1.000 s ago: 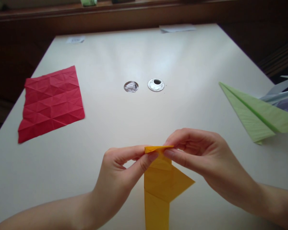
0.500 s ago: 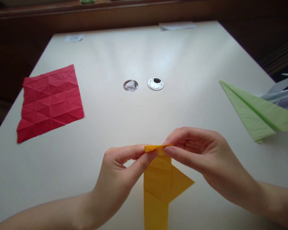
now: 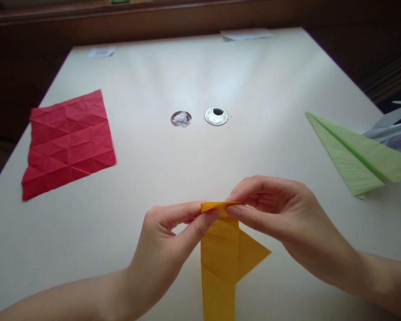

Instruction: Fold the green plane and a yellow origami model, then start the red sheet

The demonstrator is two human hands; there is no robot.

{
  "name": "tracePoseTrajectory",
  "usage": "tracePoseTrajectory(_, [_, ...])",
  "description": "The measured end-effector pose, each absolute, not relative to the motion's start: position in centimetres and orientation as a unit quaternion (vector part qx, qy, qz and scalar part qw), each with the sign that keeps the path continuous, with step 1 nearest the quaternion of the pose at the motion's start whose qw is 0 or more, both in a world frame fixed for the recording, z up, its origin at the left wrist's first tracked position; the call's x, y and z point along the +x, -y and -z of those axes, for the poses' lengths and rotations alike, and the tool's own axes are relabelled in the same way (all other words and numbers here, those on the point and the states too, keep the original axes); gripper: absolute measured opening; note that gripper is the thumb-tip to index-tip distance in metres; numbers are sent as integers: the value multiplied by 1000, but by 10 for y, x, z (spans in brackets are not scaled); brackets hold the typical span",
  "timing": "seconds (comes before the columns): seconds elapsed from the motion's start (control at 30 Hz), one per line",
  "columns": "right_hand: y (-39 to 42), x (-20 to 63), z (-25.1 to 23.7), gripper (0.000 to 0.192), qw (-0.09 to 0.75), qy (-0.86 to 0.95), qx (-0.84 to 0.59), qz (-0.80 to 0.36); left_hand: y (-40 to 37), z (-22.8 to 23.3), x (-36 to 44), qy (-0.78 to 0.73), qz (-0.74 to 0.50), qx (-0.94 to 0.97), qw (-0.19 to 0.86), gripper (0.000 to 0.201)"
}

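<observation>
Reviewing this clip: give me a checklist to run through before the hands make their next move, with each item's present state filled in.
1. Left hand has a grip on the yellow paper: ok, it pinches the left part of the folded top edge.
2. Right hand has a grip too: ok, it pinches the right part of that edge.
3. Pointed flap is free of both hands: ok, it juts to the right below them.
4. Red creased paper and green folded paper are clear of the hands: ok, both lie apart.
5. Yellow paper is wholly in view: not ok, the bottom of the picture cuts it off.
6. Layers under the fingertips are aligned: cannot tell, they are covered.
</observation>
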State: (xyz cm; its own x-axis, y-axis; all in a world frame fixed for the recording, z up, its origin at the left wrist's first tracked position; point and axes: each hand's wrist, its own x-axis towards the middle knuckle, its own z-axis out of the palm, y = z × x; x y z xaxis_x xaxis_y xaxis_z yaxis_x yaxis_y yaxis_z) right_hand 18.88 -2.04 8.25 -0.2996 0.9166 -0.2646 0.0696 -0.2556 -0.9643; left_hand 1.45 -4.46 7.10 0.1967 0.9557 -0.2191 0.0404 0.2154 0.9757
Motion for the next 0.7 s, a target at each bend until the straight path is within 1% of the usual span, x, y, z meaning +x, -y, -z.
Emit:
tracePoseTrajectory(0.4, [19,189,-81,7,337,505,-489,-626,44,-70,14,-502,-381,490,603,21])
tracePoseTrajectory(0.7, [20,189,-80,6,333,504,-497,-623,44,-70,12,-532,-411,482,562,17])
